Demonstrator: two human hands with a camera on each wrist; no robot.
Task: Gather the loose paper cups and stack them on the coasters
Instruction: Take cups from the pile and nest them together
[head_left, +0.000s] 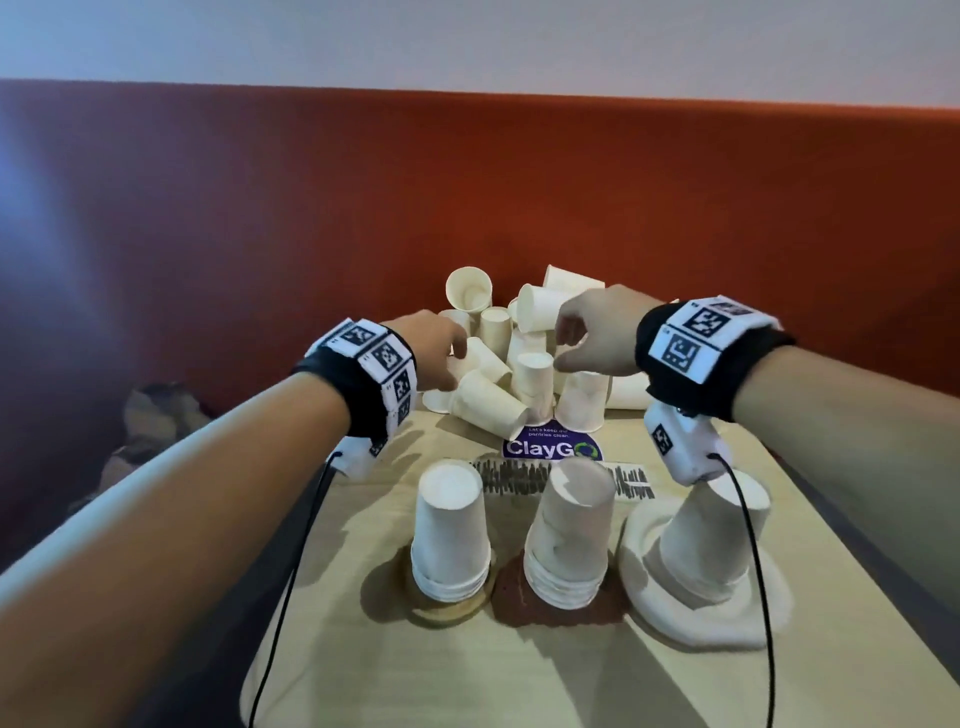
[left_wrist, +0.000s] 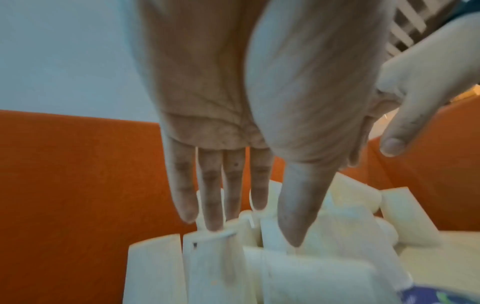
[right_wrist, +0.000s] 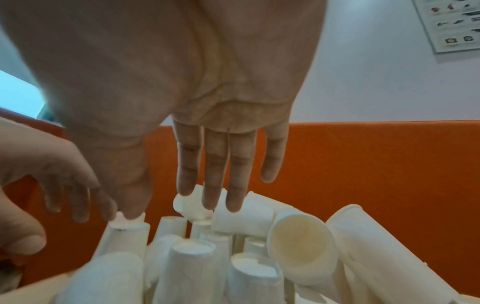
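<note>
Several loose white paper cups (head_left: 511, 374) lie piled at the table's far end, some upside down, some on their sides. Nearer me, three upside-down stacks stand on coasters: the left stack (head_left: 451, 535) on a tan coaster (head_left: 449, 612), the middle stack (head_left: 569, 535) on a brown coaster (head_left: 511, 605), and the right stack (head_left: 701, 551) on a white coaster (head_left: 670, 613). My left hand (head_left: 457, 361) hovers over the pile's left side with straight fingers (left_wrist: 213, 205) pointing down, holding nothing. My right hand (head_left: 563, 345) hangs over the pile's top; its fingers (right_wrist: 211, 174) are straight, and its thumb tip meets an upturned cup (right_wrist: 128, 228).
An orange-red padded backrest (head_left: 467, 208) rises directly behind the pile. A purple ClayGo sticker (head_left: 551, 448) and a barcode strip (head_left: 519, 475) lie between pile and stacks. Cables hang from both wrists. A crumpled brown thing (head_left: 156, 415) lies on the seat left of the table.
</note>
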